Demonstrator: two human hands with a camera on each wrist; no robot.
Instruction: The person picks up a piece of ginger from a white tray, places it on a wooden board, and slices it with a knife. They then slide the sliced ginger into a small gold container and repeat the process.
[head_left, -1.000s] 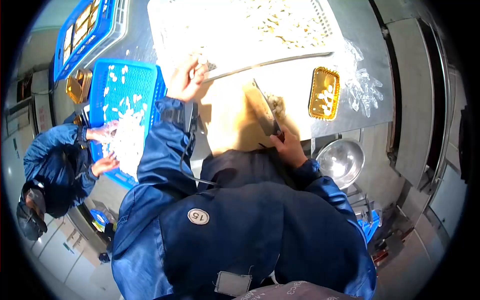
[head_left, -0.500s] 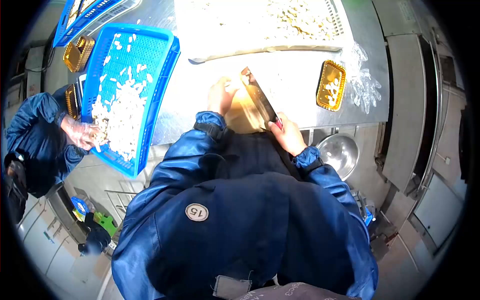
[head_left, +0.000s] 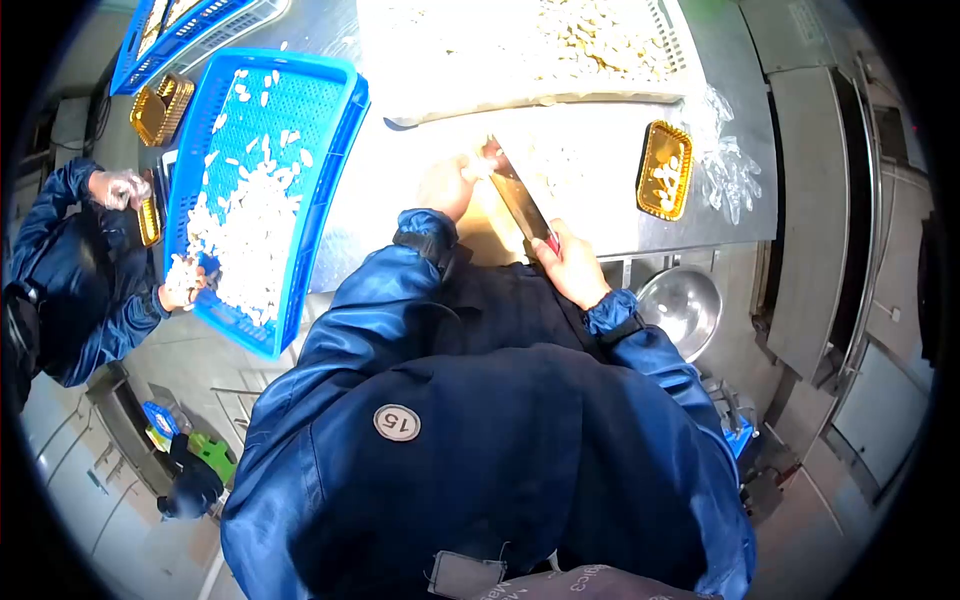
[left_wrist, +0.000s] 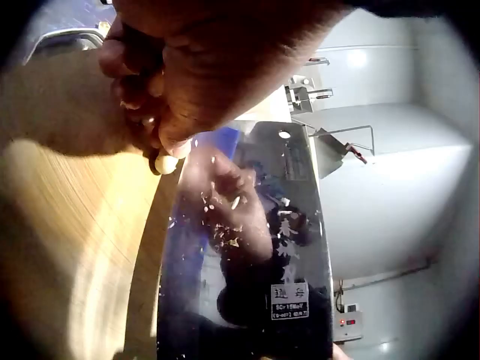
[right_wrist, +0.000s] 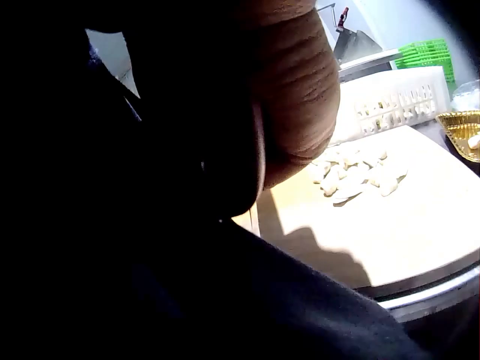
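Broad steel cleaver with a red handle (head_left: 516, 198), gripped in the right hand (head_left: 574, 270), slants over the board in front of the person's body, its tip pointing away. The left hand (head_left: 446, 188) is bent beside the blade's far end, pinching a small pale piece (left_wrist: 166, 164) between its fingertips, just beside the blade's edge. Whether those fingertips touch the steel I cannot tell. The blade's shiny face mirrors the hand and bears white characters, a small label and a round hole near one corner.

Beneath lies a pale wooden cutting board (right_wrist: 420, 232), with a loose cluster of whitish slices (right_wrist: 364, 172) on it. Past the board's far side stands a white perforated plastic basket (head_left: 682, 48) holding many pale pieces. To the right, a ridged gold plastic tray (head_left: 655, 146) with a few white pieces sits near crumpled clear plastic (head_left: 727, 165). A round, shiny steel bowl (head_left: 682, 305) is lower, beyond the table edge. On the left, a blue mesh-bottomed plastic basket (head_left: 290, 100) contains heaped white pieces; beside it is another person in blue (head_left: 65, 250).
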